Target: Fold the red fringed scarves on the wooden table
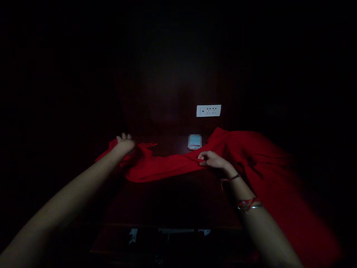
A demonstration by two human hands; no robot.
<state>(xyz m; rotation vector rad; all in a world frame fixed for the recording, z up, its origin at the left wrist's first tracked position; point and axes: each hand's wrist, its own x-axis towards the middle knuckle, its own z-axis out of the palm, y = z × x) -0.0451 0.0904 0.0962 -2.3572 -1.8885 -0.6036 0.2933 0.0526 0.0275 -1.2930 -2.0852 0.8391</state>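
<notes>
In the head view, the red fringed cloth (164, 167) runs left to right along the bench (174, 143) between your hands. Your right hand (212, 160) pinches its edge, nearer the broad spread; whether your left hand (125, 142), by the fringe, grips, I can't tell.

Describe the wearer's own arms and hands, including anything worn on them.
The left hand and right hand are ungloved; no sleeves show on either forearm. The right wrist carries a thin dark cord with loose ends, then a red band and a silver-coloured bangle. The left shows no jewellery.
</notes>
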